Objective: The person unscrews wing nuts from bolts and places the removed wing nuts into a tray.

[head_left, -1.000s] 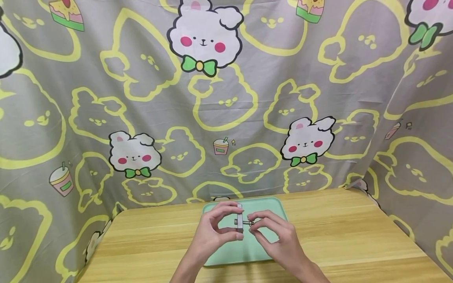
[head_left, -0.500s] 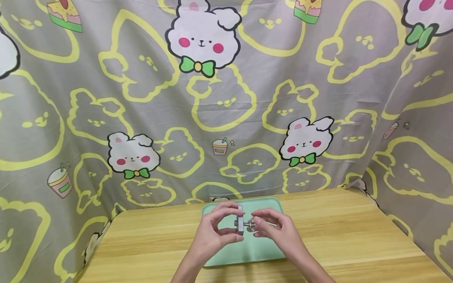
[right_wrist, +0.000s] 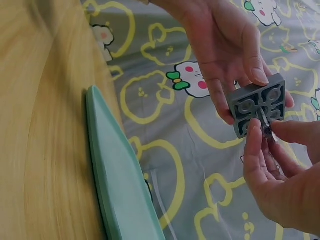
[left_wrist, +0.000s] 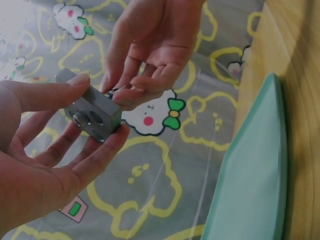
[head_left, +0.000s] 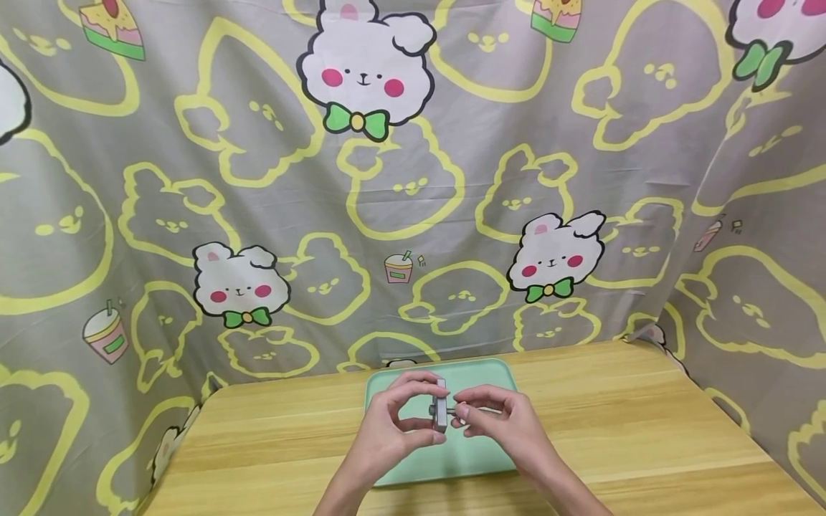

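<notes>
Head view | left hand [head_left: 395,419] grips grey block [head_left: 442,405], held up over green tray [head_left: 452,464] | right hand [head_left: 506,423] pinches bolt [right_wrist: 264,115] at block's right side, fingers covering more of it than half a second ago | likely firmer control of the bolt

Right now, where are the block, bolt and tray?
Block [left_wrist: 102,104]: left wrist view, on its narrow side.
Bolt [right_wrist: 264,117]: right wrist view, on its threaded shank.
Tray [head_left: 461,459]: head view, bare floor toward its near edge.

No readable text, brands, numbers or signs, green labels [head_left: 113,345] on printed cups [head_left: 105,331] illegible
</notes>
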Action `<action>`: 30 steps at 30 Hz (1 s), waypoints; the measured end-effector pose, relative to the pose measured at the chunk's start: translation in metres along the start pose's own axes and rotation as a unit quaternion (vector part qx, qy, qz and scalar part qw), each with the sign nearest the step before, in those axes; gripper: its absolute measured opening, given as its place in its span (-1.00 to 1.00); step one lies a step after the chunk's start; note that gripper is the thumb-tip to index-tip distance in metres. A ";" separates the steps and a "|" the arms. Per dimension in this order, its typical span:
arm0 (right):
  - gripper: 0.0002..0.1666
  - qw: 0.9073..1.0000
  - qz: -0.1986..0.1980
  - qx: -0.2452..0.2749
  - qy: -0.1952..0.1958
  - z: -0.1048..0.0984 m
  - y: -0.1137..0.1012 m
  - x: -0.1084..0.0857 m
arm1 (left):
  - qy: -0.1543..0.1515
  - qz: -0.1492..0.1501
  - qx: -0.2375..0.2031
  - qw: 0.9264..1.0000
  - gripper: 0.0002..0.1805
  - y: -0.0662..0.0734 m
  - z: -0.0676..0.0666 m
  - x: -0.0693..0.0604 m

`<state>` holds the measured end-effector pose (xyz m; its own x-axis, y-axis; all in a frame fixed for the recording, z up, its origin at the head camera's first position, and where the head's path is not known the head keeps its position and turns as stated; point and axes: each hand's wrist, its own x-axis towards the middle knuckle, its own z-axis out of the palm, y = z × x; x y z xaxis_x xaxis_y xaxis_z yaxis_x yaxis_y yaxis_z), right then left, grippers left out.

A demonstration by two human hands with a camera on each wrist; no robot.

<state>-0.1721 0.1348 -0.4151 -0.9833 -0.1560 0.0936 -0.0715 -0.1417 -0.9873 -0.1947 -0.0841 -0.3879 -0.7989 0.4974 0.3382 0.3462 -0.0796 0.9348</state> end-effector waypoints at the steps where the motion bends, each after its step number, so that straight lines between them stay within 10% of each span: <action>1: -0.62 1.000 -0.008 -0.010 0.005 0.000 0.000 0.000 | 0.000 0.000 -0.001 1.000 -0.48 0.000 0.000 0.000; 8: -0.80 0.992 -0.099 -0.075 0.015 0.003 0.003 -0.001 | 0.002 -0.001 -0.017 1.000 -0.47 -0.002 -0.002 0.000; 13: -0.90 0.968 -0.227 -0.105 0.002 0.005 0.007 -0.001 | 0.005 0.003 -0.038 0.999 -0.47 -0.003 -0.005 0.000; 16: -0.78 0.938 -0.320 -0.134 -0.006 0.006 0.010 0.001 | 0.005 0.006 -0.047 0.999 -0.47 -0.002 -0.006 0.000; 24: -0.74 0.801 -0.556 -0.223 0.031 0.011 0.010 0.010 | 0.000 0.011 -0.077 0.997 -0.44 -0.001 -0.008 -0.002; 30: -0.93 0.777 -0.586 -0.227 0.031 0.017 0.004 0.009 | 0.000 0.016 -0.082 0.997 -0.43 0.001 -0.009 -0.002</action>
<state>-0.1778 0.1162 -0.4160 -0.2030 -0.1306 0.9704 -0.9623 0.2099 -0.1731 -0.1971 -0.0934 -0.3873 -0.7892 0.4919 0.3677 0.2866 -0.2346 0.9289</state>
